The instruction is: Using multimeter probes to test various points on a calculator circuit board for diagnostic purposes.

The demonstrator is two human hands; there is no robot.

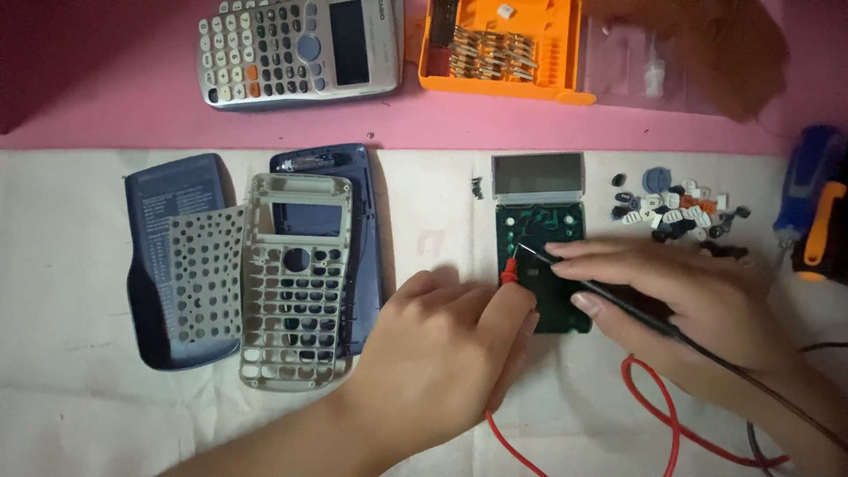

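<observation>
A dark green circuit board [541, 228] with a grey display panel [537, 174] at its top lies on the white cloth. My left hand [442, 353] is closed around a red test probe [510, 270], whose tip touches the board's left side. My right hand [689, 305] grips a black test probe [565, 265], and its tip rests on the board beside the red one. A red lead [658, 415] and a black lead trail off to the lower right.
A grey calculator front shell [296, 283], a perforated key sheet [205, 276] and two dark blue covers [168, 230] lie at left. Loose keys [676, 212] and small screws [477, 186] sit near the board. An intact calculator [296, 49], an orange bit case [499, 49] and screwdrivers [813, 203] lie around the edges.
</observation>
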